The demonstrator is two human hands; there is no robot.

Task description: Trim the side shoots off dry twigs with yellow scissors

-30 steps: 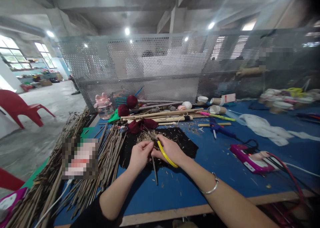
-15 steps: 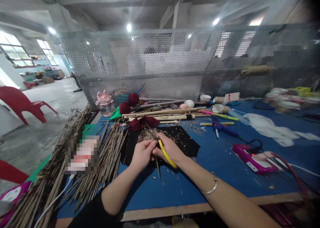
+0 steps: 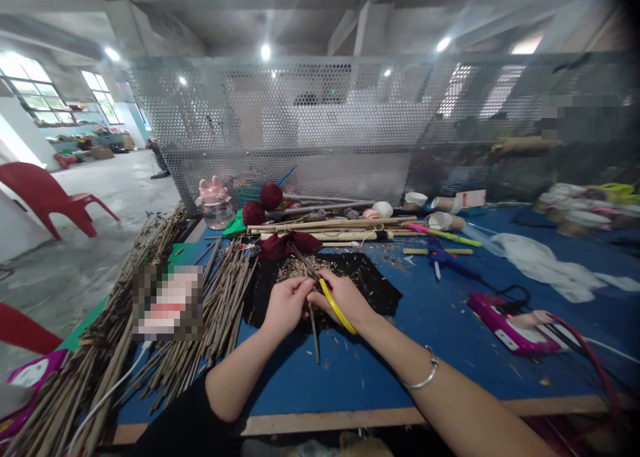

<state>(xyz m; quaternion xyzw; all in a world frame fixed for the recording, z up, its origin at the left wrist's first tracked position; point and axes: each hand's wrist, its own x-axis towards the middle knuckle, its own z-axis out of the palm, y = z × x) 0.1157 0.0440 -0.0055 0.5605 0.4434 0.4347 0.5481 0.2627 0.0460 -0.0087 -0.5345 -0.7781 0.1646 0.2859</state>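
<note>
Hands at work over a blue surface [image 3: 400, 377]. Nearest, a silver bracelet [image 3: 427, 375] circles the right wrist. The left hand [image 3: 286, 305] has its grip narrow, fingertips pinching a thin stick [image 3: 315, 343] that slants toward the wearer. The right hand [image 3: 347, 298], touching or nearly touching the left, has its grip closed around yellow-handled scissors [image 3: 341, 315]; how wide the blades stand cannot be told. Both stick and scissors lie above a black cloth [image 3: 383, 289] strewn with wood chips [image 3: 295, 269]. Left of the cloth, cut sticks [image 3: 225, 303] lie in a loose pile; to its right, a blue glue gun [image 3: 450, 262]. Beyond: maroon fabric [image 3: 277, 246], pale rods [image 3: 340, 224], a pink-lidded bottle [image 3: 217, 209] and a perforated metal screen [image 3: 320, 127].
</note>
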